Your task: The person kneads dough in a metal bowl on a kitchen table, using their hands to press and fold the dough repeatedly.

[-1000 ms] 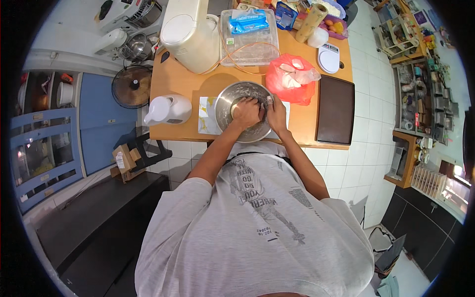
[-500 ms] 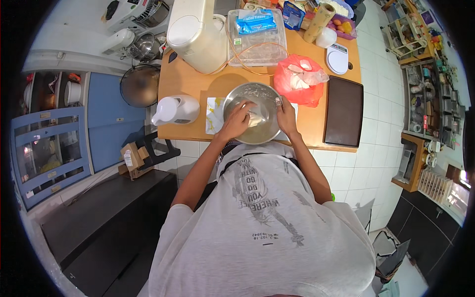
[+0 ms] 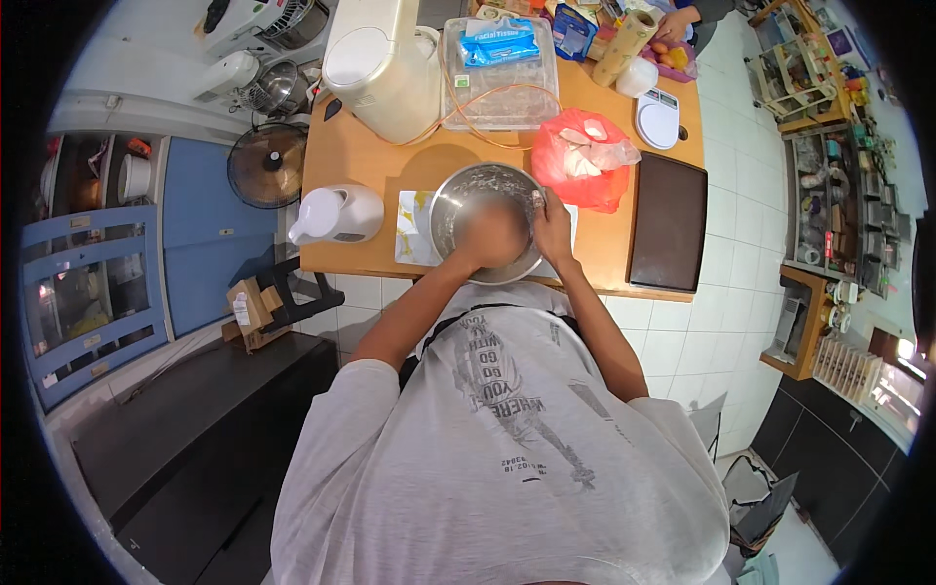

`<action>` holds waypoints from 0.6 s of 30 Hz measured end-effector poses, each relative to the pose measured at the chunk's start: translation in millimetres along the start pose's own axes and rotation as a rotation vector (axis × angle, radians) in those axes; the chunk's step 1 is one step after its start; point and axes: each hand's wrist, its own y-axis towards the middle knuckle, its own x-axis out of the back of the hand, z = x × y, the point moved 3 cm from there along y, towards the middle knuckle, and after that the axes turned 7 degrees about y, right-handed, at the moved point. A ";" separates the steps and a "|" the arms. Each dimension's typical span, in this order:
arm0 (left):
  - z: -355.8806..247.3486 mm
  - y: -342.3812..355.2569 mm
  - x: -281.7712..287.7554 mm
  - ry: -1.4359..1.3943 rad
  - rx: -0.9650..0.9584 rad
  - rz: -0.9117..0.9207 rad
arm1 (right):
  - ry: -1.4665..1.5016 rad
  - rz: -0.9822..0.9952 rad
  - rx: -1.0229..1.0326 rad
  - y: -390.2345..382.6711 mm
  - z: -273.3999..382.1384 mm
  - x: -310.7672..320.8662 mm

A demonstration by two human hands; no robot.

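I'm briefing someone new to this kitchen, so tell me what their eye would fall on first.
Probably the bright red plastic bag, standing out on the wooden table beyond and to the right of the steel bowl. Next, that bowl near the table's front edge, with both hands at it: the blurred left hand inside, the right hand at its right rim. Then the dark rectangular tray at the table's right end.
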 end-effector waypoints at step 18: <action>61.1 -42.2 38.8 -0.739 0.119 -0.103 | -0.037 -0.021 -0.029 -6.4 -2.3 -6.1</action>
